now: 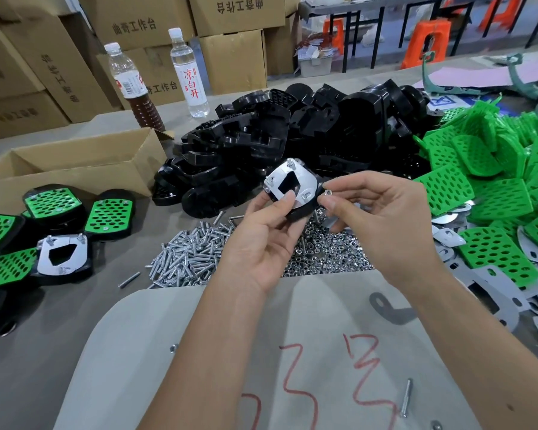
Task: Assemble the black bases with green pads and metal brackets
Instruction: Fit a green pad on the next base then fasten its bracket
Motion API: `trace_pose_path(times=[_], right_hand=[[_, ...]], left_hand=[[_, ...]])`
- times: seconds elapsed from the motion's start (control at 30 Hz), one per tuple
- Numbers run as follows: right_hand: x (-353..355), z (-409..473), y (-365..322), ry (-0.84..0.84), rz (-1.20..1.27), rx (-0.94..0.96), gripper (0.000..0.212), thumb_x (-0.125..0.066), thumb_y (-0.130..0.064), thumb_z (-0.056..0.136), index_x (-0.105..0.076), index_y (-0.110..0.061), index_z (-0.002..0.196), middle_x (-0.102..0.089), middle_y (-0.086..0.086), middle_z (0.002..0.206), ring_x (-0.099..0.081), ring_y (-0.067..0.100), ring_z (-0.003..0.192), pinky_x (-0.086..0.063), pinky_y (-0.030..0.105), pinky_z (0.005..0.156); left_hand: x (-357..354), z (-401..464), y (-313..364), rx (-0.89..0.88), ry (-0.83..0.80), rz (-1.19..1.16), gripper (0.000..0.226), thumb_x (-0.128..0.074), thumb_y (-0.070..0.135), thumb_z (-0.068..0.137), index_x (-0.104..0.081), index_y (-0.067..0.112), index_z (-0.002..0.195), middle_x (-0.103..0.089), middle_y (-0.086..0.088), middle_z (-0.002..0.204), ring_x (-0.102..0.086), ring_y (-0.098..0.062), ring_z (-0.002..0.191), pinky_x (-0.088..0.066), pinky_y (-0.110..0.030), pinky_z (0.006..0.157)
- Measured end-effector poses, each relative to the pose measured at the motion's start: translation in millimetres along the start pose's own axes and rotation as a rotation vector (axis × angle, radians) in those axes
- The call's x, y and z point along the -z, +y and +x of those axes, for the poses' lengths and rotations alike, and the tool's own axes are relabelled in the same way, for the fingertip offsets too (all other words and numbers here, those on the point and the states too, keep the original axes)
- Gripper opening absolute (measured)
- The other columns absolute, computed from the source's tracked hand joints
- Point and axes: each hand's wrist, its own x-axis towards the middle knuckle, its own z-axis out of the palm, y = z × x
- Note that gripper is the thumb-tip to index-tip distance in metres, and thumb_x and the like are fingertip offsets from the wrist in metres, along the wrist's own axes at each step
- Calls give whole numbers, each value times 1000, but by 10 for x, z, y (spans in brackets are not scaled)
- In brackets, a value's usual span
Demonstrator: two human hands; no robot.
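Hands: over the workbench I watch both raised together at centre frame, above the fastener piles.
Left hand: fingers and thumb curled round a black base, held tilted with its underside toward the camera.
Metal bracket: seated flat on that base, screw ends standing up through it at the corners.
Right hand: thumb and forefinger pinching a small nut just beside the bracket's right edge; whether it touches a screw end I cannot tell, the part being too small.
Screws: loose heap on the table below the left hand.
Nuts: heap just right of the screws, under both hands.
Black bases pile: large mound behind the hands.
Green pads: perforated, heaped at right, with flat bracket blanks spread beneath them.
Finished units: at left, several pad-side up, one bracket-side up.
Cardboard box: open, at left rear.
Bottles: two, standing behind the box.
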Motion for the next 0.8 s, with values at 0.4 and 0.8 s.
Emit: trace_pose_path(times=[0.4,0.8], right_hand=[[22,0,48,-36,-139,46,19,-85,0,83,-81,-16,93,-66,3,81,-60,15,70,-55,29,59],[-3,-8,23,-72,-164,-34,21,-87,0,80,-83,-20,87,-62,11,87,-66,7,67,-59,23,61]], left_hand=[[20,-37,-38,-23,-131,198,67,-76,5,81,-50,15,142,-77,-22,114,-78,-30,102,-64,-33,79],[50,-20,-76,-107,-65,427,54,-75,1,90,-54,23,135,-78,-18,114,-77,-25,88,-63,-32,78]])
